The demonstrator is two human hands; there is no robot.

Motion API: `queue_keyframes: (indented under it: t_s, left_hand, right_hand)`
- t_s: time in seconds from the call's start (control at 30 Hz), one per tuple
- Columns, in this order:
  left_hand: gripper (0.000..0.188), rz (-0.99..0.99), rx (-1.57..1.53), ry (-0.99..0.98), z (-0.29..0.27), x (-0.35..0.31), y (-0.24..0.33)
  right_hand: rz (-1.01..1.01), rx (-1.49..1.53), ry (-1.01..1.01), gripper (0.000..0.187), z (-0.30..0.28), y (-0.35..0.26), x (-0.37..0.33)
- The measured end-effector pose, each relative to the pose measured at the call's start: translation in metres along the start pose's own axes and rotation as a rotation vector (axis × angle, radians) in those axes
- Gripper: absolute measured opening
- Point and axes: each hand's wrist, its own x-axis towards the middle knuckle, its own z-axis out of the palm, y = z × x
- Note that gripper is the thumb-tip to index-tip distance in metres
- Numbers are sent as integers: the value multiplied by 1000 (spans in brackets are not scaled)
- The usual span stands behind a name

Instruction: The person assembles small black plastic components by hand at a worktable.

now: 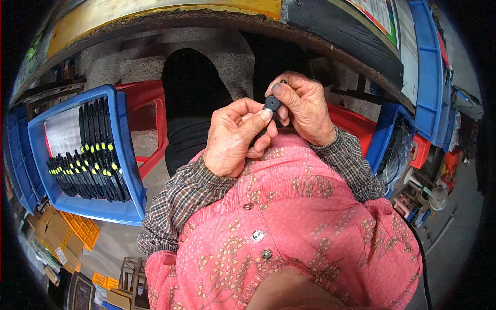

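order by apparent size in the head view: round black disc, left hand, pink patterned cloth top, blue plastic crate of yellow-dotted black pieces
1. Pink patterned cloth top
2. Blue plastic crate
3. Left hand
4. Round black disc

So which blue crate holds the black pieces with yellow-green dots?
The blue crate just left of the person's knees; its black pieces carry the dots, and the other blue crates show none.
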Motion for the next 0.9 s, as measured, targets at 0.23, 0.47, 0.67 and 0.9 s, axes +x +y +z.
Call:
queue_keyframes:
  t_s: [0.23, 0.47, 0.67, 0.9]
  left_hand:
    - [10, 12, 22, -7, 0, 2, 4]
    - [8, 129, 203, 37, 6, -1, 18]
    - [6, 306, 258, 41, -7, -10, 33]
    - [6, 394, 303, 52, -4, -12, 44]
  right_hand:
    - [-11, 13, -5, 23, 1, -1, 5]
    - [-34, -111, -14, 26, 7, -23, 6]
    - [-298, -447, -48, 23, 14, -58, -1]
    - [-737, -882, 214, 16, -10, -118, 9]
